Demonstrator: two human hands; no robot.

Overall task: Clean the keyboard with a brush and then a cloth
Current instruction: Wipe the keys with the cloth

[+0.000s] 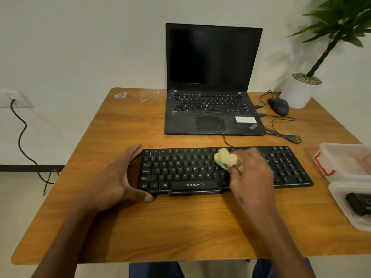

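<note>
Lower frame: my two forearms reach up from the bottom edge over the wooden table (180, 233). Left of centre, my left hand (122, 177) rests spread against the short left end of the keyboard (180, 171), fingers straight along the far corner and thumb at the near corner, bracing it and gripping nothing. Right of centre, my right hand (251, 173) is blurred; its fingers are curled around a bunched pale yellow cloth (225, 158), which presses on the keys just right of the letter block, near the top rows. The black keyboard lies flat across the middle of the frame, long side toward me, its cable running up toward the laptop.

Judgement: this is the cloth stage, with the wipe about midway along the board. To do it well, I would keep the brace firm so the board cannot slide, draw the cloth row by row in one direction, press lightly enough not to catch key edges, and carry on to the number pad at the right end. No brush is identifiable.

Right edge: two clear plastic containers (345, 163), the nearer holding a dark object I cannot identify.

Upper frame: an open black laptop (212, 113), screen dark; to its right a black mouse (279, 106) with looped cable, then a white-potted plant (301, 89) in the upper right corner.
</note>
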